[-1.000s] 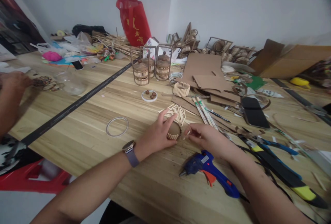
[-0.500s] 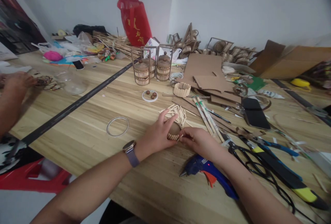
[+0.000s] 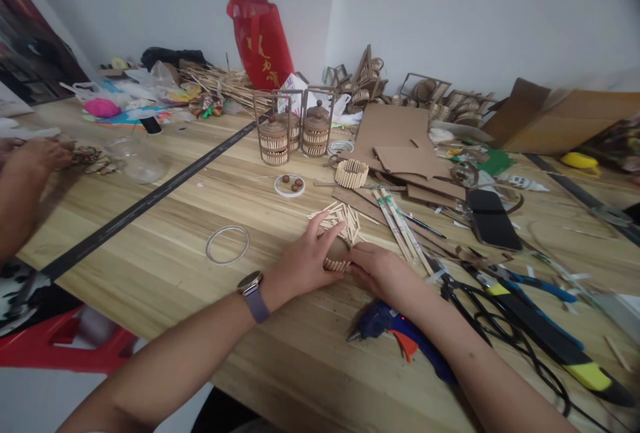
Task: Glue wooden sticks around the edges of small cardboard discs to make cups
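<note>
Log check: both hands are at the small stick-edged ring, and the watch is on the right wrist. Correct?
Wrong wrist: the head view shows the watch on the wrist of the left hand. That hand and the right hand are both at the small stick-edged ring.

dim, flat indoor light, soft shadows beneath the forearms, slightly hazy focus, wide-angle stretching, darkened upper-right corner
</note>
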A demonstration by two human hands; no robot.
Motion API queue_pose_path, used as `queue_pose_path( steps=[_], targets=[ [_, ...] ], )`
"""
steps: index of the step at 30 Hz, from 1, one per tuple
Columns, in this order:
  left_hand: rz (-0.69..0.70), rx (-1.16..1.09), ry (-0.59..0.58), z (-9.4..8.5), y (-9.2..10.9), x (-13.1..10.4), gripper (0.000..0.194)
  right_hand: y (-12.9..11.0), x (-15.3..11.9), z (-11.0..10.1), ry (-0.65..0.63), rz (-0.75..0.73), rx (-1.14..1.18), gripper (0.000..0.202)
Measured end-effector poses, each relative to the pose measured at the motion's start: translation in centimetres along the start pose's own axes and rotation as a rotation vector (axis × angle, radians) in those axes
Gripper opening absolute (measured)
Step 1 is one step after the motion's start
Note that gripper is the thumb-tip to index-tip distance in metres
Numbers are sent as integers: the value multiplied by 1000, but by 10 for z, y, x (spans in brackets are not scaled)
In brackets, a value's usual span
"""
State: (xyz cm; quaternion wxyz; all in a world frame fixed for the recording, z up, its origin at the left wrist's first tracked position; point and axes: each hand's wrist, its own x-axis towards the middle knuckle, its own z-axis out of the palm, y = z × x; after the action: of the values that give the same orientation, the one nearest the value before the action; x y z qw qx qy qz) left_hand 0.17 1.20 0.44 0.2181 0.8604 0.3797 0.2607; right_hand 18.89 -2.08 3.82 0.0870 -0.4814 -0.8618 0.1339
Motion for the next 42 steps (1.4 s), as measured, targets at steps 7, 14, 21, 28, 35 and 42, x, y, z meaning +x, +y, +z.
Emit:
queue_pose_path(
  steps=[7,14,21,28,35,42],
  targets=[
    [37,20,0,-1,0,1,89,2,0,4,30,-34,-96,19],
    [31,15,-16,-1,4,1,93,1,0,4,45,-54,-113,16],
    [4,9,-4,1,9,2,83,0,1,4,43,-45,-128,17],
    [-30,17,23,3,11,1,80,-2,0,2,24,-19,-144,15],
    [-36,14,40,5,10,0,85,0,-18,-27,110,84,-15,11],
    [-73,-26,40,6,11,0,90,13,-71,-34,-170,295,71,17]
  ],
)
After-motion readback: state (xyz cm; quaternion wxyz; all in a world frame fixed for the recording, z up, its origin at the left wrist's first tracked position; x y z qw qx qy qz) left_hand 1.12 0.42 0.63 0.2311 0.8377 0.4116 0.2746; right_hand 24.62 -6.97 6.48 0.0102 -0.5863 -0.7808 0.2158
